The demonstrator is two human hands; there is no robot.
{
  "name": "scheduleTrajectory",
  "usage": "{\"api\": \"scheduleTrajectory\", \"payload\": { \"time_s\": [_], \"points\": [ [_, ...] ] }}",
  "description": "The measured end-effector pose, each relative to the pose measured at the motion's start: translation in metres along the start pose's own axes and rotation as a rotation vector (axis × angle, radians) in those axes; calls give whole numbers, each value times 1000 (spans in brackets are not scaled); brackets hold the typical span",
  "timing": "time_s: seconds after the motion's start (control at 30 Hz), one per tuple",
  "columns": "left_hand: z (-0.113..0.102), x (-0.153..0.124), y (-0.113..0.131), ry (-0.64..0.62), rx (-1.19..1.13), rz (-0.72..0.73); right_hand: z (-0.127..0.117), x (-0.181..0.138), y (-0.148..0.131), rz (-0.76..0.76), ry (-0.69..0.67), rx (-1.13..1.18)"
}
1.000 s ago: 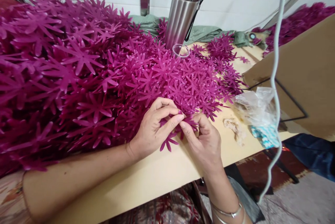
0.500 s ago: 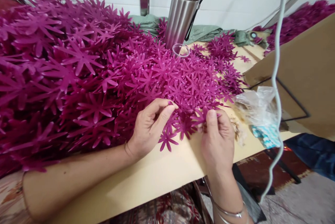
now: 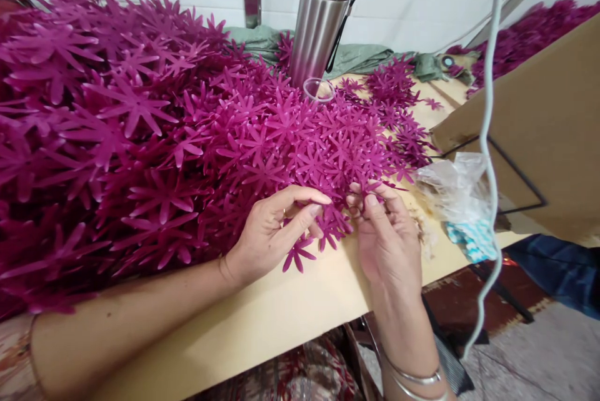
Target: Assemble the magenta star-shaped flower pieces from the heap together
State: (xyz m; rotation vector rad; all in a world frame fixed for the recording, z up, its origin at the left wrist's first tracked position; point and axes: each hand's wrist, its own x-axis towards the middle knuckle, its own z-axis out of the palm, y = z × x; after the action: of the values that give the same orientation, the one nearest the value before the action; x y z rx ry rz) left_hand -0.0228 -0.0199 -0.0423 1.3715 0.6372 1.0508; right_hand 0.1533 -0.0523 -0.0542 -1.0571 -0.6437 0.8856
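Note:
My right hand (image 3: 389,238) pinches a magenta artificial flower piece (image 3: 370,190) between thumb and fingers, at the front edge of a large heap. My left hand (image 3: 269,229) is just to the left, its thumb and index fingertips brought close together; anything between them is too small to make out. Beneath and between the hands lie more star-shaped magenta flower pieces (image 3: 299,255), hanging over the bare tabletop. The heap of magenta flowers (image 3: 140,107) spreads across the left and middle of the table.
A steel thermos (image 3: 319,26) stands behind the heap, with a clear plastic ring (image 3: 319,90) by its base. A white cable (image 3: 490,107) hangs on the right before a cardboard box (image 3: 534,113). Crumpled clear plastic (image 3: 454,185) lies on the pale table (image 3: 262,326).
My left hand has moved slightly right and down, closer to my right hand. My right hand's fingers have shifted around the flower piece, which is now more hidden.

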Motion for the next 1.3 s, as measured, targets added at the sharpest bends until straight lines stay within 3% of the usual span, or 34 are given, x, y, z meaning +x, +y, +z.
{"api": "scheduleTrajectory", "payload": {
  "time_s": [0.2, 0.5, 0.93, 1.13, 1.3],
  "points": [
    [-4, 0, 2, 43, 154, 83, -4, 2, -3, 78, -16, 42],
    [-1, 9, -6, 153, 31, 44, -2, 2, -1, 28, -73, 22],
    [-2, 10, -9, 161, 6, 15, -2, -1, 5, -36, -92, -83],
    [-2, 9, -7, 152, -15, -17, -1, -1, 6, -52, -39, -4],
    [-1, 9, -6, 163, -13, -17, -5, 0, 8, 8, -11, -29]
  ]
}}
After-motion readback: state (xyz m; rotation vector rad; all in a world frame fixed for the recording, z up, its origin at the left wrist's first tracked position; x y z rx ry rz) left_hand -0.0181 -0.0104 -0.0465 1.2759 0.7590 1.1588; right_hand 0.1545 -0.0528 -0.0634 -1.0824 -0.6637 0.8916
